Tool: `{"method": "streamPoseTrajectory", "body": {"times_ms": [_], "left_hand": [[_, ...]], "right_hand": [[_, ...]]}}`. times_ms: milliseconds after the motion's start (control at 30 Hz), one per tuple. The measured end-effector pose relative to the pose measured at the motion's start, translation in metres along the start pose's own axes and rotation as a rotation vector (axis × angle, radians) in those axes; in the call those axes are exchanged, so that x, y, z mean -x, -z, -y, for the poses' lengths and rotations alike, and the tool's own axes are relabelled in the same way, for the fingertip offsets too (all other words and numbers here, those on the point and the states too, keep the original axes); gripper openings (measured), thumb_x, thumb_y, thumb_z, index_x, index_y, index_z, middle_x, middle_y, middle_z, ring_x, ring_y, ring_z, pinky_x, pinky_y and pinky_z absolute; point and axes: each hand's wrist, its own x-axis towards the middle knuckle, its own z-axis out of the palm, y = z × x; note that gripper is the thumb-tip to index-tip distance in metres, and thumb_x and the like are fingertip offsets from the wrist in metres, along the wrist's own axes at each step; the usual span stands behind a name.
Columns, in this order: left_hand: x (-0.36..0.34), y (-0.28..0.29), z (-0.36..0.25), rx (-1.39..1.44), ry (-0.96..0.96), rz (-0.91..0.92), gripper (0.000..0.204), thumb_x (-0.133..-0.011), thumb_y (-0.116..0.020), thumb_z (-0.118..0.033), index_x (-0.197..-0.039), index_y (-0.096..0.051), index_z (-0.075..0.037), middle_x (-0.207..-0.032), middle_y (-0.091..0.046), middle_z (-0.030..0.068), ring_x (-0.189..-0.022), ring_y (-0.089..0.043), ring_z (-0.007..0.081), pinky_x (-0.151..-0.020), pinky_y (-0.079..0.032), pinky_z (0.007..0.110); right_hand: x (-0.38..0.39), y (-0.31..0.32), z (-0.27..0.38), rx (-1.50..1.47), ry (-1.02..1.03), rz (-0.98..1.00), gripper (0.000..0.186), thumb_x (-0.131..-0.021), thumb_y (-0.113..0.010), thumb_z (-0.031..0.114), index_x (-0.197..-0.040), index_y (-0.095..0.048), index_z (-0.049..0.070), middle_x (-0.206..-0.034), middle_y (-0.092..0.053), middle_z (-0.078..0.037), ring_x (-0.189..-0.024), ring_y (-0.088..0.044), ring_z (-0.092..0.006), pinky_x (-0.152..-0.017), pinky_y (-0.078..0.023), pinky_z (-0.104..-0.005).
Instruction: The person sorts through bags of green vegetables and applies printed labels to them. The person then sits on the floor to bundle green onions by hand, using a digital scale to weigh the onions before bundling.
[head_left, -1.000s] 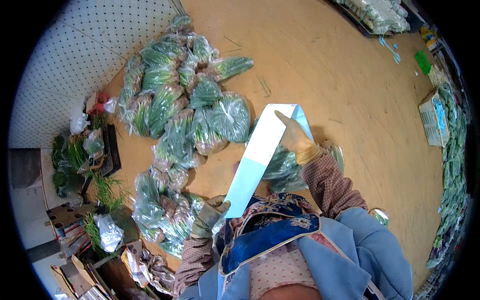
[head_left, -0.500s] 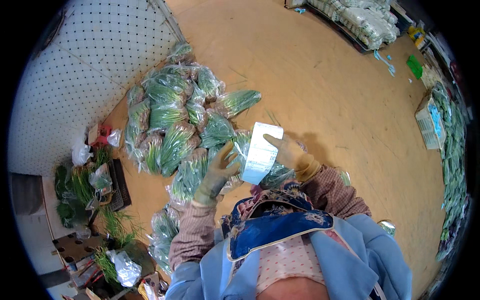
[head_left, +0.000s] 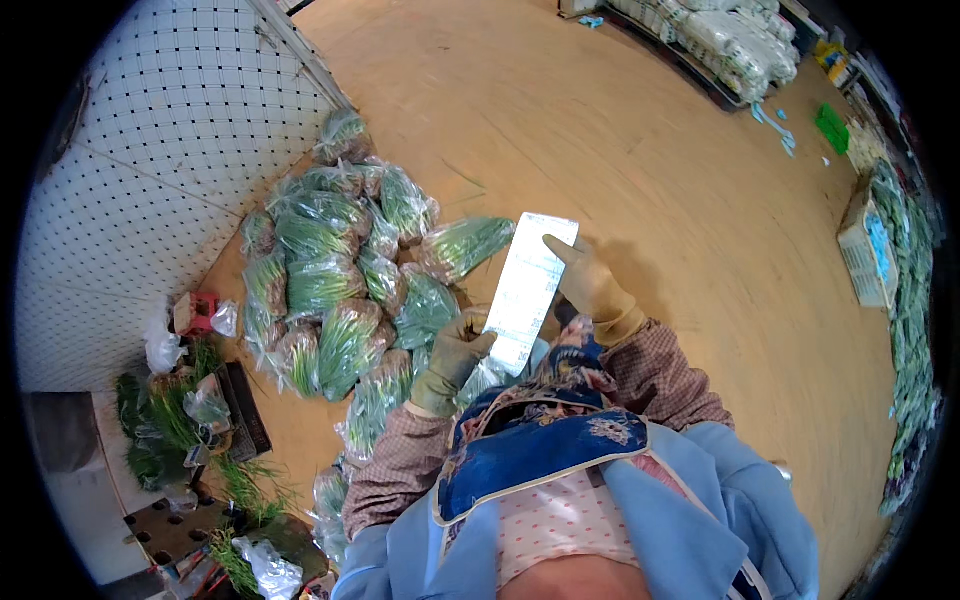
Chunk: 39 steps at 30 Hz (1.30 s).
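Observation:
A long white printed paper slip (head_left: pixel 530 290) is held up in front of my body, tilted with its top to the right. My gloved right hand (head_left: pixel 597 285) grips its right edge, thumb lying across the upper face and the other fingers behind it. At the lower left edge, my gloved left hand (head_left: pixel 455 362) has its fingers curled, and the thumb and fingertips meet the paper. Beyond and left of the slip lie several clear plastic bags of green leafy stalks (head_left: pixel 325 285) with brown root ends. One such bag (head_left: pixel 465 247) sticks out toward the slip's top.
A patterned white wall (head_left: pixel 190 130) rises at the left. Below it are a red stool (head_left: pixel 200 313), a black crate (head_left: pixel 245 410) and loose greens (head_left: pixel 250 485). Far right stand stacked white sacks (head_left: pixel 725 45), a white basket (head_left: pixel 866 250) and a long row of greens (head_left: pixel 900 350).
My left hand has come from open beside the slip to its lower left edge, fingers now curled there. The slip and right hand have risen slightly in the view as it shifted.

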Motion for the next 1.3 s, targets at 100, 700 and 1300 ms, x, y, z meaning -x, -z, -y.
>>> {"method": "streamPoseTrajectory", "body": {"times_ms": [100,700,1300], "left_hand": [[-0.065,0.005,-0.003,-0.030,0.118,-0.004,0.026,-0.078,-0.058,-0.005,-0.103,-0.050,0.001,-0.089,-0.058,0.0049,-0.076,-0.053,0.0114,-0.066,-0.045,0.026],[-0.382,-0.073,-0.142,0.068,0.095,-0.132,0.019,-0.080,-0.057,-0.011,-0.095,-0.056,0.001,-0.080,-0.060,0.0039,-0.063,-0.052,0.0070,-0.054,-0.042,0.019],[-0.533,0.011,-0.264,0.383,-0.020,-0.012,0.034,-0.082,-0.053,-0.010,-0.113,-0.045,0.003,-0.101,-0.056,0.0097,-0.087,-0.055,0.0127,-0.073,-0.047,0.024]], "right_hand": [[-0.068,0.021,0.032,0.012,0.035,0.069,0.030,-0.084,-0.050,0.014,-0.107,-0.050,-0.005,-0.100,-0.056,-0.011,-0.091,-0.054,-0.0181,-0.078,-0.043,-0.0277],[-0.321,0.114,0.247,0.266,-0.029,0.030,0.034,-0.082,-0.054,0.024,-0.103,-0.052,-0.003,-0.090,-0.057,-0.007,-0.078,-0.054,-0.0139,-0.066,-0.043,-0.0268],[-0.512,0.048,0.317,0.460,-0.178,0.087,0.030,-0.085,-0.051,0.019,-0.106,-0.051,-0.003,-0.088,-0.058,-0.004,-0.074,-0.055,-0.0119,-0.063,-0.045,-0.0235]]}}
